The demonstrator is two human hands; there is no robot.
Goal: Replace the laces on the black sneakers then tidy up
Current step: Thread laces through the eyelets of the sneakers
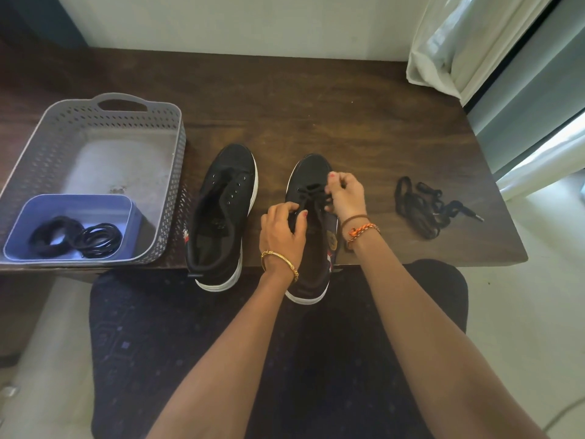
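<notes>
A black lace (311, 194) is being pinched by both curled hands, left hand (282, 231) and right hand (345, 195), over the right sneaker (308, 172) on the worktop (316, 115), while the unlaced sneaker (221, 213) is lying just left of the hands and loose laces (422, 207) to their right.

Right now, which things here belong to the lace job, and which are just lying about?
Job:
right sneaker, lace held by left hand and right hand
left sneaker, unlaced
loose lace pile
coiled laces in blue box
grey basket

Lying about:
curtain
</notes>
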